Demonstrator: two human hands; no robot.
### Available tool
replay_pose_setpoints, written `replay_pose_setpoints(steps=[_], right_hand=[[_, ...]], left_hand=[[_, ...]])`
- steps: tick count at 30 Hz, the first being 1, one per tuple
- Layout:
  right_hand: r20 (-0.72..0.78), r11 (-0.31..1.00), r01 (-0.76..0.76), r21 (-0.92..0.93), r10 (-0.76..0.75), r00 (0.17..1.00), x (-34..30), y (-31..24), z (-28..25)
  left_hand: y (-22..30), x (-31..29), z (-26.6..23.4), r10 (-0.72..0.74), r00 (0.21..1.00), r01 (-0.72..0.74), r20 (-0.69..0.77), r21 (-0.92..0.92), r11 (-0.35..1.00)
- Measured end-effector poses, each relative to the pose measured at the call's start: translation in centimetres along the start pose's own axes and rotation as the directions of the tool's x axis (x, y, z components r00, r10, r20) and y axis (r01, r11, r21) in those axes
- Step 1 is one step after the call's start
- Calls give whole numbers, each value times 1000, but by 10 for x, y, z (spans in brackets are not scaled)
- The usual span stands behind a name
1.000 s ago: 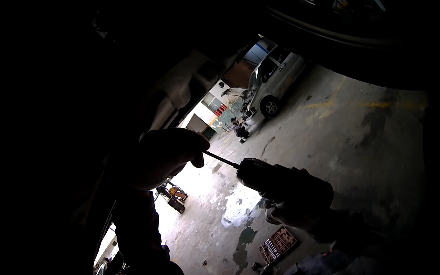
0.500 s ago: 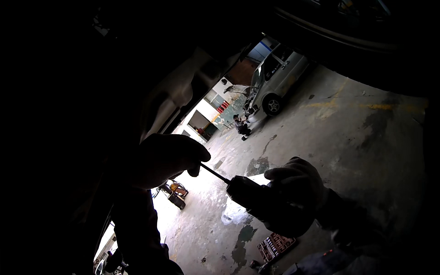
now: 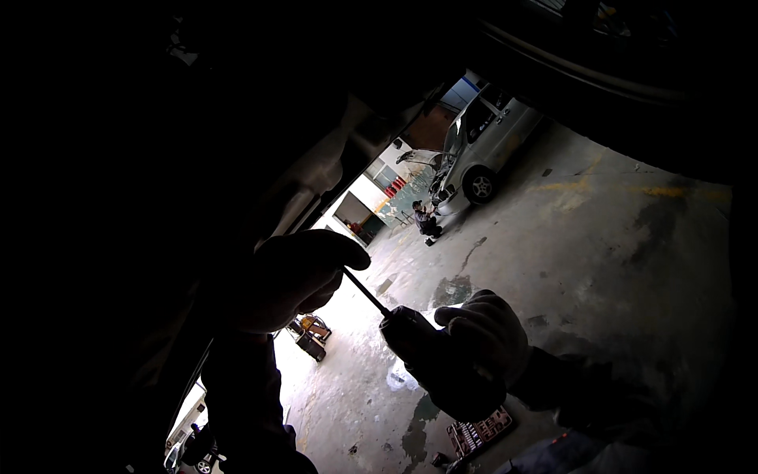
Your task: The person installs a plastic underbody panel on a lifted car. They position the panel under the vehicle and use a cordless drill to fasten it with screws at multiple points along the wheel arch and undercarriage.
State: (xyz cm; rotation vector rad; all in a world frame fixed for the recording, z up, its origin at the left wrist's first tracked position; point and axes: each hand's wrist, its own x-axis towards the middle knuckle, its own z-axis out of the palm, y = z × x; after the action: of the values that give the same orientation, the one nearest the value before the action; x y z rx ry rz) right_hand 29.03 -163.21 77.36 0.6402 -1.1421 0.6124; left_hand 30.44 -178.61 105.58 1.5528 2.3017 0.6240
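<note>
Your left hand [image 3: 304, 272] appeared as a near-black silhouette beside overexposed glare on the floor [image 3: 553, 253], while deep shadow obscured detail along your view's upper and left edges.

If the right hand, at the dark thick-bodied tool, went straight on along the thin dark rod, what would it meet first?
Probably the left hand, a dark silhouette at the upper-left end of the thin dark rod; depth is hard to judge here.

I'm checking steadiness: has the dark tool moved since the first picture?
Yes: the dark tool's thick end has swung down and left in view, toward the tool case.
</note>
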Motion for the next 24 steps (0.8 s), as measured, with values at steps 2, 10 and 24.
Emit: replay_pose_setpoints(steps=[2, 10, 24], right_hand=[[-5, 1000, -3, 12, 3, 1000, 3, -2, 4], [-73, 999, -42, 28, 44, 996, 5, -5, -5], [136, 922, -343, 179, 322, 937, 42, 7, -59]], left_hand=[[0, -4, -4, 37, 999, -37, 8, -7, 999], [-5, 2, -2, 89, 994, -84, 61, -76, 994], [-12, 11, 6, 168, 986, -163, 11, -180, 970]])
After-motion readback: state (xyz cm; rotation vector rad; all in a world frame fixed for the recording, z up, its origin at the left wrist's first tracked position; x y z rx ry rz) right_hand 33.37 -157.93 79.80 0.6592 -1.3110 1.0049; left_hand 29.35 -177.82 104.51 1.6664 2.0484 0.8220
